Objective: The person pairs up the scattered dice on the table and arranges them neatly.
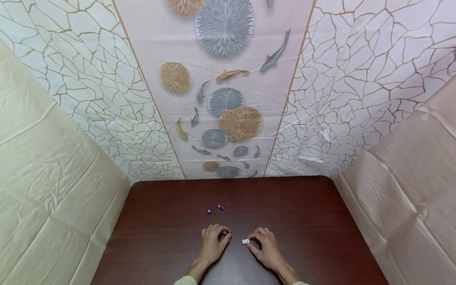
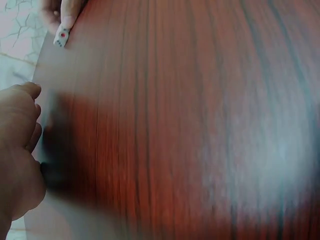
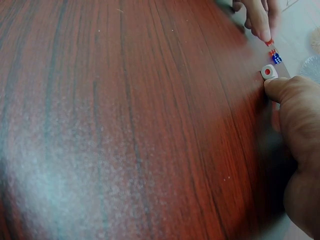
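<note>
My left hand (image 1: 212,242) pinches a small red die (image 1: 229,231) between thumb and forefinger. Its pips show in the head view, while in the left wrist view the hand's own fingers hide it. Across from it, my right hand (image 1: 266,248) has thumb and forefinger on a larger white die (image 1: 246,241), held at the fingertips low over the table. A single red pip marks one face of the white die (image 3: 268,72) in the right wrist view. The two hands face each other, a short gap between them.
Beyond the left hand, a blue die (image 1: 209,211) lies on the dark wooden table (image 1: 160,206). Just right of it, a red die (image 1: 219,206) and another blue die (image 1: 223,208) sit close together. Patterned cloth (image 1: 228,158) hangs behind the table's far edge, with plain cloth at both sides.
</note>
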`<state>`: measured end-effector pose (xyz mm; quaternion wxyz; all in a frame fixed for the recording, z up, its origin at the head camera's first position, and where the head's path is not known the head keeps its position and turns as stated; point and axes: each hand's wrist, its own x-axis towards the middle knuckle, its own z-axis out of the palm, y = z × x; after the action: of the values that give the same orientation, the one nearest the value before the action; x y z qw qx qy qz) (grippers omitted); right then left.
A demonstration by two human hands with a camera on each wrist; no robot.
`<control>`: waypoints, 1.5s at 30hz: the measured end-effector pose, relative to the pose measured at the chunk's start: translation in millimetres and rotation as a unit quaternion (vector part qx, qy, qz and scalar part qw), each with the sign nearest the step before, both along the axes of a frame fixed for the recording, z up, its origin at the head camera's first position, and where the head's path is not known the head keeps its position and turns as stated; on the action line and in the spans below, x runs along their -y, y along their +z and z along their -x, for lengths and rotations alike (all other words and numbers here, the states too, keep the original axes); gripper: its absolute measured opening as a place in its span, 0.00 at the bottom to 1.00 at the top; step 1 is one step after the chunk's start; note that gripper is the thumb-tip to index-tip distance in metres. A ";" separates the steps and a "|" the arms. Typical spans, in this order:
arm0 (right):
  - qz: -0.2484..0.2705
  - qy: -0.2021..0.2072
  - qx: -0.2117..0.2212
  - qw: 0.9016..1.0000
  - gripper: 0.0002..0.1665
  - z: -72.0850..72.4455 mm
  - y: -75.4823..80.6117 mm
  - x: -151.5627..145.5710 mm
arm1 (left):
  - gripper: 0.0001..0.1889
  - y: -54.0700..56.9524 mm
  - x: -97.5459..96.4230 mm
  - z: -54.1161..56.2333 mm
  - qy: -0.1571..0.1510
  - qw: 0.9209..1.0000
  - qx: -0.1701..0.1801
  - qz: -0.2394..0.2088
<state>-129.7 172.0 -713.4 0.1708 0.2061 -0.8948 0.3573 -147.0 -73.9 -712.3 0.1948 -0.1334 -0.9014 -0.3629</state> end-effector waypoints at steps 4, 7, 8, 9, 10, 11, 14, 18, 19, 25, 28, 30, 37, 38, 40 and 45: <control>0.001 0.003 -0.002 1.000 0.18 -0.4 0.2 -0.1 | 0.09 -2.4 -8.6 0.4 -0.013 1.000 -0.008 0.006; 0.000 0.001 0.000 1.000 0.17 -0.8 0.8 0.0 | 0.09 -3.8 -14.5 1.2 -0.021 1.000 -0.008 0.010; -0.001 0.000 0.000 1.000 0.17 -0.9 0.9 0.0 | 0.09 -4.1 -16.3 1.6 -0.023 1.000 -0.008 0.012; -0.001 -0.001 -0.001 1.000 0.17 -0.9 0.9 0.1 | 0.09 -4.3 -18.0 1.9 -0.025 1.000 -0.009 0.014; -0.001 -0.001 -0.002 1.000 0.17 -1.0 1.1 0.2 | 0.09 -4.6 -19.6 2.3 -0.027 0.999 -0.009 0.016; 0.000 -0.001 -0.003 1.000 0.17 -1.1 1.3 0.3 | 0.09 -4.7 -21.2 2.6 -0.027 0.999 -0.010 0.018; 0.001 -0.001 -0.009 1.000 0.17 -1.2 1.8 0.6 | 0.08 -4.4 -25.0 3.6 -0.029 0.999 -0.012 0.023; -0.002 -0.002 -0.005 1.000 0.16 -1.4 2.7 0.4 | 0.08 -3.2 -29.0 4.9 -0.030 0.999 -0.010 0.027; -0.003 -0.003 -0.003 1.000 0.16 -1.4 2.9 0.3 | 0.08 -3.1 -29.9 5.2 -0.031 0.999 -0.010 0.027; -0.002 -0.005 0.009 1.000 0.16 -1.8 3.6 0.0 | 0.07 -3.5 -34.7 6.8 -0.040 0.999 -0.010 0.034; -0.002 -0.006 0.017 1.000 0.16 -1.8 3.2 0.1 | 0.07 -5.2 -36.5 7.3 -0.041 0.998 -0.014 0.034; -0.003 -0.005 0.017 1.000 0.16 -1.9 2.9 0.0 | 0.07 -6.4 -37.4 7.3 -0.041 0.998 -0.017 0.034; 0.000 -0.004 0.008 1.000 0.16 -1.5 1.9 0.5 | 0.07 -8.5 -38.7 6.8 -0.036 0.999 0.001 0.039; 0.000 -0.004 0.007 1.000 0.16 -1.4 2.2 0.6 | 0.07 -8.8 -38.7 6.9 -0.035 0.999 0.004 0.037; 0.002 -0.002 0.004 1.000 0.16 -1.3 2.4 0.7 | 0.07 -9.2 -38.6 6.9 -0.035 0.999 0.008 0.034; 0.003 0.001 -0.013 1.000 0.17 -1.2 1.9 0.6 | 0.07 -9.9 -38.0 7.4 -0.038 0.999 0.015 0.030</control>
<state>-128.5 171.3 -711.6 0.1822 0.2113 -0.8913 0.3574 -154.4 -35.9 -722.2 0.1635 -0.1678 -0.9091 -0.3444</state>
